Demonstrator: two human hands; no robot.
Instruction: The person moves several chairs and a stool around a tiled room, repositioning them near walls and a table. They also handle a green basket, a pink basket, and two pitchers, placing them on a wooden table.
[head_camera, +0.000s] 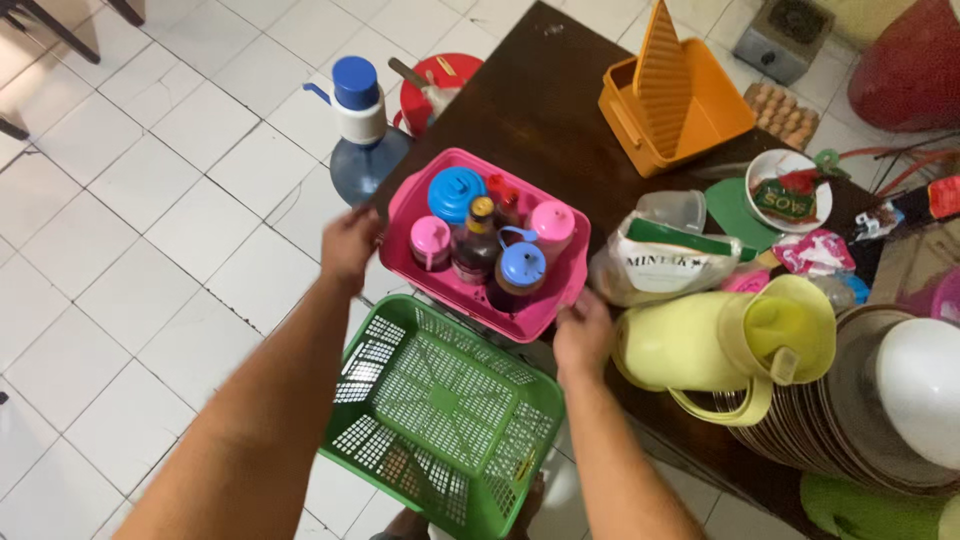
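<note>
The dark wooden table (530, 100) fills the upper right, and everything else we place by the pink basket (524, 322) at its near-left edge. Just below the pink basket, off the table and over the tiled floor, sits an empty green basket (440, 400). Its far rim lies under the pink one's near side. To the pink basket's right lies a yellow jug (690, 345), tipped on its side. A white bag (660, 265) lies between the jug and the pink basket.

Our left hand (350, 245) clasps the pink basket's left end, fingers curled onto the rim. Our right hand (583, 335) grips its near right corner. The fingertips there are tucked out of sight, so we cannot tell how tightly they press. Neither hand is spread flat, and both close on the pink basket.

Inside it stand a blue-lidded jar (456, 192), a dark bottle (478, 245), two pink-capped tubs (430, 240) and a blue-capped bottle (522, 265), all upright and packed close.

We judge the step in hand to be a two-handed hold on the loaded pink basket at the table's edge. We cannot tell whether it rests there or is lifted clear. Any further move calls for keeping it level so the bottles stay upright, and for minding the green basket beneath and the jug beside our right hand.
</note>
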